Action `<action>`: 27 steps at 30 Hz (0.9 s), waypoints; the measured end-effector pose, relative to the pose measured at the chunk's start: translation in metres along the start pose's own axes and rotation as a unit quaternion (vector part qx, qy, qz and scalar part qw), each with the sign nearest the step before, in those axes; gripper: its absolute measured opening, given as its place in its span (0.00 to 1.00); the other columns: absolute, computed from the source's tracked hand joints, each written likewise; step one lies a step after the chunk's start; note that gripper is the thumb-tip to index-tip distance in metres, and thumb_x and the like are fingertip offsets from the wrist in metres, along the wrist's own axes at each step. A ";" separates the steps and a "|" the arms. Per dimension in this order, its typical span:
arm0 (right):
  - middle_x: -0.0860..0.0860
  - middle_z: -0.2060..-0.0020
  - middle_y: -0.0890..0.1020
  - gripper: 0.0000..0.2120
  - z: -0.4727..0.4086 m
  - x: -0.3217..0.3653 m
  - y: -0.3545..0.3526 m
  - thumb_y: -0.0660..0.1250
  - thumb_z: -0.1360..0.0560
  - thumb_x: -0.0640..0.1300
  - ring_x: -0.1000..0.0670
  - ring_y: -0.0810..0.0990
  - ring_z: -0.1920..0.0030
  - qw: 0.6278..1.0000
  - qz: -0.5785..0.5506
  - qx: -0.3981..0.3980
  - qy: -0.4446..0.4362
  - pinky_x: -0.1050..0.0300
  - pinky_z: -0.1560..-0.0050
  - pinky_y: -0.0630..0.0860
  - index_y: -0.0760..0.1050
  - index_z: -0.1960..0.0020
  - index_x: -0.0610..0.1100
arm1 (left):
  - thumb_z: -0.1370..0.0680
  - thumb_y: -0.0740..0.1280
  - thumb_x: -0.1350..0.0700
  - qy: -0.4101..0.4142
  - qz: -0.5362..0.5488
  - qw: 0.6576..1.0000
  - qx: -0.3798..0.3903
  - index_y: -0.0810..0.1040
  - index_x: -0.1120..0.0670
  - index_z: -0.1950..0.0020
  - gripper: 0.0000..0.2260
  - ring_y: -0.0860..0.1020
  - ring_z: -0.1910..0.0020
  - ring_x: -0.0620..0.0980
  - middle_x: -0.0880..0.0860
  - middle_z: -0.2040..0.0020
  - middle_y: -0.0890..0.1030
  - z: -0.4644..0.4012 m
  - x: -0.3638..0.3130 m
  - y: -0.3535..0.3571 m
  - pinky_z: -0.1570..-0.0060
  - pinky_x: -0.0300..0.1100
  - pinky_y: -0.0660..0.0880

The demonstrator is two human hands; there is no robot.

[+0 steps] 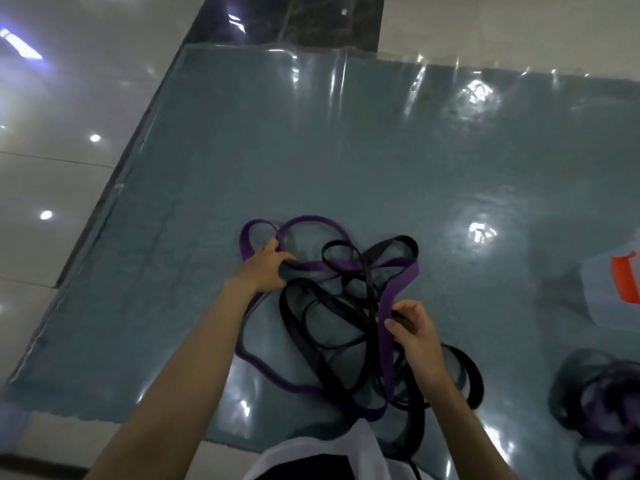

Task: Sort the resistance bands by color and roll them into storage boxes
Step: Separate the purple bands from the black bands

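Note:
A tangle of purple bands (398, 285) and black bands (322, 327) lies on a blue-grey mat (311, 150) covered with clear plastic. My left hand (265, 266) presses down on a purple loop at the tangle's upper left, fingers curled around it. My right hand (412, 329) pinches a wide purple band at the tangle's right side, where black strands cross under it. The loops overlap, so I cannot tell how many bands there are.
A clear storage box with an orange label (620, 289) stands at the right edge. A second heap of black and purple bands (602, 403) lies at the lower right. Glossy pale floor tiles (52, 168) surround the mat on the left.

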State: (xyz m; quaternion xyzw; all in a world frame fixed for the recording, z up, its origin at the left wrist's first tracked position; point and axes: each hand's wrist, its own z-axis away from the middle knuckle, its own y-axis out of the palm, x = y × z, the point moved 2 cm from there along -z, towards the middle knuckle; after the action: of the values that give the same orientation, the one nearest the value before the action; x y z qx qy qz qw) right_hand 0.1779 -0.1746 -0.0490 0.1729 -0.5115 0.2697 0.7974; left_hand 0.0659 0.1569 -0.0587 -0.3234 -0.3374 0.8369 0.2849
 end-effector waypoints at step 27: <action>0.43 0.48 0.89 0.11 0.023 0.021 -0.002 0.67 0.16 0.44 0.47 0.88 0.46 0.988 -0.107 -0.006 0.108 0.51 0.38 0.78 0.83 0.40 0.39 | 0.21 0.76 0.57 0.110 0.180 0.897 -0.389 0.86 0.53 0.43 0.08 0.81 0.51 0.44 0.48 0.50 0.86 0.074 -0.019 -0.063 0.46 0.38 0.75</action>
State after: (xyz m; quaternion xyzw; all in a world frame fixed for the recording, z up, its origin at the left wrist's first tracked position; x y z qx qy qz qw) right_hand 0.1693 -0.1833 -0.0206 0.1913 -0.4023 0.1965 0.8735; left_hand 0.0399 0.1535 0.0371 -0.5539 -0.5385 0.6348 0.0164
